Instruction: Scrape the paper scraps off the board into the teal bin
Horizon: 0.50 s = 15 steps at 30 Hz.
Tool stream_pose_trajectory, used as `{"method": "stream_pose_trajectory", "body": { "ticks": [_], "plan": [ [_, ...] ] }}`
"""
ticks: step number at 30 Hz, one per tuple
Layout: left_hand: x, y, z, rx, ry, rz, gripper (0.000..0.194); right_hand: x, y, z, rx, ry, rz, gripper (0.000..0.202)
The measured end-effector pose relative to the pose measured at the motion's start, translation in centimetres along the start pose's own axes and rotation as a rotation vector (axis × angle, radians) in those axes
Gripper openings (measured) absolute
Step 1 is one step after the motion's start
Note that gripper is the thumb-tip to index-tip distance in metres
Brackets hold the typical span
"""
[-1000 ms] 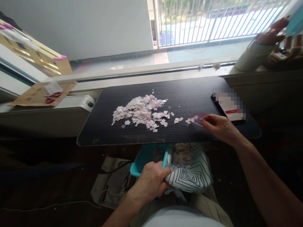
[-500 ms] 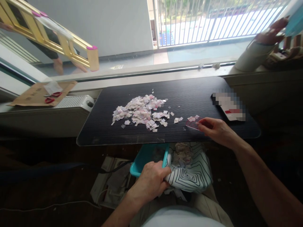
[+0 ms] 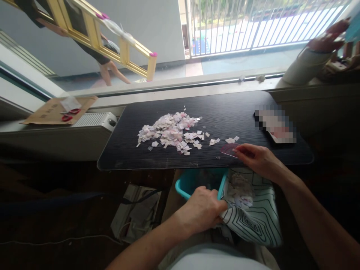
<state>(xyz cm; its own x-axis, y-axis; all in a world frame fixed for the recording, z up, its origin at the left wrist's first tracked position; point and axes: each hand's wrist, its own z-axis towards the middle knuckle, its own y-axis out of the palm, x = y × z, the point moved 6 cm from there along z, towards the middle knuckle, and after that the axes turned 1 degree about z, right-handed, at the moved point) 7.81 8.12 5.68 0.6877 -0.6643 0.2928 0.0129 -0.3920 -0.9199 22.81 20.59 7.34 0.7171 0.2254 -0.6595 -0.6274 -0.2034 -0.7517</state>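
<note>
My right hand (image 3: 251, 155) pinches a translucent pink protractor-like piece (image 3: 229, 149) against the black tabletop (image 3: 239, 108). A few paper bits (image 3: 232, 140) lie just beyond that piece. Left of it spreads a large heap of small paper pieces (image 3: 171, 129). Below the table's near edge, my left hand (image 3: 204, 206) is closed on the rim of a turquoise basket (image 3: 184, 187) and the edge of a patterned cloth (image 3: 264, 210). More paper pieces (image 3: 240, 189) rest on the cloth, right of the basket.
A blurred-out phone-like object (image 3: 277, 125) lies on the table's right. Red-handled scissors (image 3: 70, 114) sit on a brown envelope (image 3: 50, 112) at the left. Beyond the window, a person carries a yellow ladder (image 3: 123, 48). An open box (image 3: 137, 213) stands on the floor.
My left hand, the basket and the cloth have moved right. The pink piece has slid slightly nearer, leaving paper bits behind it. Outside, the ladder has moved right.
</note>
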Motion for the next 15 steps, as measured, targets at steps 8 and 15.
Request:
{"method": "stream_pose_trajectory", "body": {
  "ticks": [8,15],
  "plan": [
    [1.4,-1.0,1.5,0.059,0.09,0.032,0.016,-0.4,0.7,-0.7,-0.113,-0.064,0.023,0.031],
    [1.3,-1.2,1.3,0.056,0.081,0.034,0.016,-1.9,1.6,-0.8,-0.194,-0.124,0.054,0.032]
  ]
}}
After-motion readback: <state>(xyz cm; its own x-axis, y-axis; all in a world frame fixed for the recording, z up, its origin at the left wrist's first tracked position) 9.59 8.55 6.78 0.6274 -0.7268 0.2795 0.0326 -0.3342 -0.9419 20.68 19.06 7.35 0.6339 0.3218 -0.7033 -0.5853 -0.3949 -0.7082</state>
